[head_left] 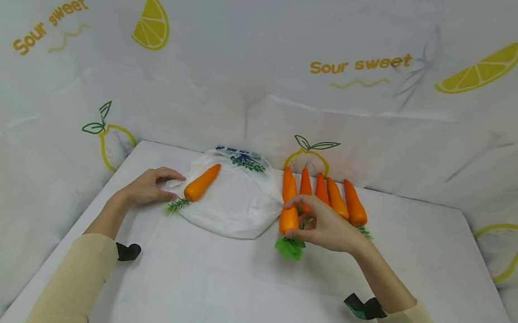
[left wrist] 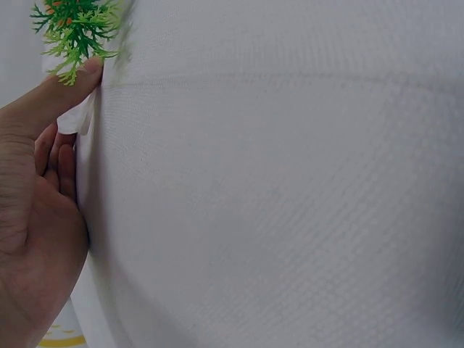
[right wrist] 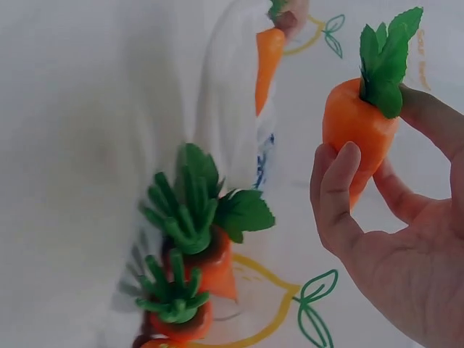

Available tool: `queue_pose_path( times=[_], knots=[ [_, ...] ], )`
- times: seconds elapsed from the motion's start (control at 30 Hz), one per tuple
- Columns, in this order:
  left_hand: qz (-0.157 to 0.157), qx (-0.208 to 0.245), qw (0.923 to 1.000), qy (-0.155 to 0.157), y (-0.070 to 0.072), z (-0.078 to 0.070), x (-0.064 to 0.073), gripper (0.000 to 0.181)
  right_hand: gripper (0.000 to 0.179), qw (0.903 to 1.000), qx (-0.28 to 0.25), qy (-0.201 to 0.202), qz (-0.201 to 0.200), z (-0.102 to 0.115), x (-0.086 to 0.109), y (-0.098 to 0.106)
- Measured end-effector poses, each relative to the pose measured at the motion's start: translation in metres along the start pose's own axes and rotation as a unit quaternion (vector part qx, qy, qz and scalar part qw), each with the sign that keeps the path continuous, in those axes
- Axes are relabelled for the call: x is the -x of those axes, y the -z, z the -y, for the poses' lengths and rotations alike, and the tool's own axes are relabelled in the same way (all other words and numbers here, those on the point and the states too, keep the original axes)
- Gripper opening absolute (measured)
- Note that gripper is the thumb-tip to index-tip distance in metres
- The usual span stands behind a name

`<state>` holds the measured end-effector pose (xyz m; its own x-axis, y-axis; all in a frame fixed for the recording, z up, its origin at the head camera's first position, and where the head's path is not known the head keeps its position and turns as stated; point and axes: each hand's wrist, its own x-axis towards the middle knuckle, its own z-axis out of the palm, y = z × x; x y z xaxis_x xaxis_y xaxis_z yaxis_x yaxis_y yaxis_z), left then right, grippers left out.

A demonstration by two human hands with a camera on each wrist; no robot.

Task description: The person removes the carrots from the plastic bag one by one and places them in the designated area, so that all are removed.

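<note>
A white bag point(head_left: 236, 209) with blue lettering and a green plant print lies flat near the table's back edge. One orange toy carrot point(head_left: 200, 183) rests on its left part, feathery green top toward the viewer. My left hand point(head_left: 153, 185) lies at the bag's left edge, thumb and forefinger spread apart beside that carrot's top point(left wrist: 76, 32). Just right of the bag, my right hand point(head_left: 327, 226) holds another carrot point(right wrist: 355, 123) with broad green leaves point(head_left: 290, 248) between thumb and fingers. It is raised off the table in the right wrist view.
Several more carrots point(head_left: 355, 205) lie in a row along the back edge, right of the bag, partly hidden by the right hand. A white cloth point(head_left: 223, 65) with lemon prints hangs behind the white table point(head_left: 216, 301).
</note>
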<state>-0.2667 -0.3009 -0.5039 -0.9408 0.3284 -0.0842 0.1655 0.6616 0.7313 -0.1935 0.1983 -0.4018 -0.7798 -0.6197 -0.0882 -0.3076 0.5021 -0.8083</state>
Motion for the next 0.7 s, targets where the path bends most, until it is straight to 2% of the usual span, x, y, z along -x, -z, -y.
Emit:
queue_pose_path(
  times=[0.33,0.7],
  knots=[
    [-0.002,-0.004,1.0000,0.000,-0.002,-0.001,0.002,0.052,0.051,0.9985,0.020,-0.020,0.047,-0.019,0.025,-0.014],
    [-0.004,-0.001,0.9999,-0.013,0.000,-0.002,0.002,0.050,0.052,0.9960,0.025,-0.046,0.073,-0.031,0.031,-0.028]
  ],
)
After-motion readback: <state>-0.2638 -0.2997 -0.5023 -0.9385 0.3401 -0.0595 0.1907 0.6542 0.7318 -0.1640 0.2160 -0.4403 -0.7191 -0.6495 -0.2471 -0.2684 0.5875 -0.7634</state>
